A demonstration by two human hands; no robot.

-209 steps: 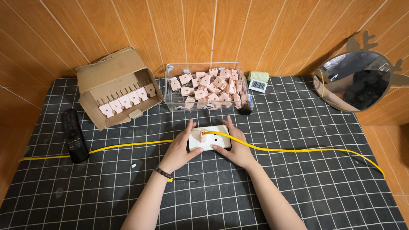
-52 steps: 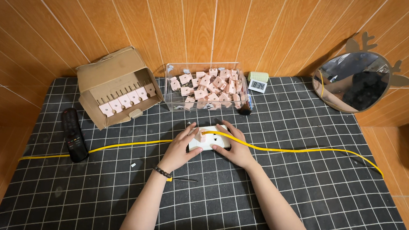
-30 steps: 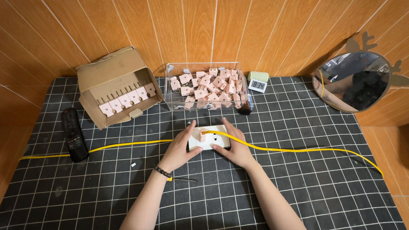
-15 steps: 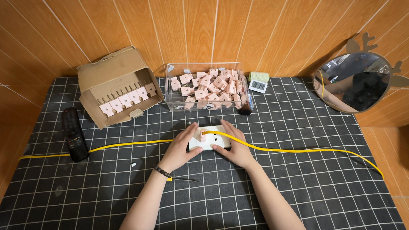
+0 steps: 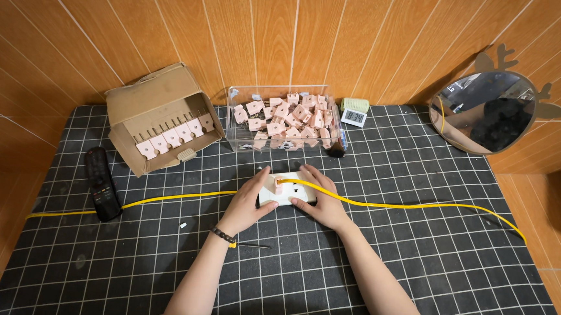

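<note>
**Both hands on a small cream block at mid-tabletop**

An open brown cardboard box (image 5: 159,118) with pink tags stands far left; a clear plastic bin (image 5: 283,117) of pink pieces stands far centre. The left hand (image 5: 246,204) and right hand (image 5: 323,199) clasp a small cream plastic block (image 5: 285,189) between them, a yellow cord (image 5: 420,206) crossing it. A black remote (image 5: 102,183) lies left on the black grid-patterned tabletop (image 5: 417,263).
</note>
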